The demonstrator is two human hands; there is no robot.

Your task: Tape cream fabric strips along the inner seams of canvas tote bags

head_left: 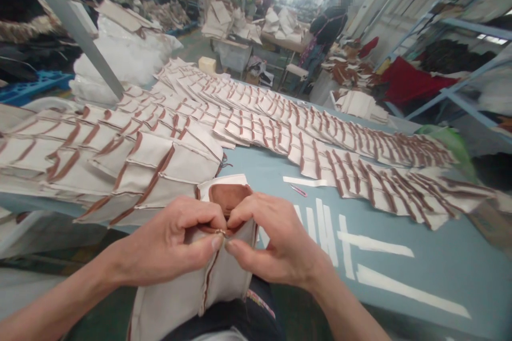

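A sewn cream fabric piece (232, 272) with a brown inner side and a brown-edged seam down its middle rests against my lap and the table edge. My left hand (176, 240) pinches its upper edge at the seam, thumb below and fingers curled above. Close beside it, my right hand (272, 240) pinches the same edge from the other side. The thumbs are almost touching, and a small pale bit of the seam end shows between them. The brown inside (228, 195) is visible just beyond my fingers.
Overlapping rows of cream pieces with brown seams (256, 122) cover the table (256, 165). White strips (384, 244) and a small pink tool (298, 191) lie to the right. A metal post (76, 26) slants at left. A person (328, 29) stands farther back.
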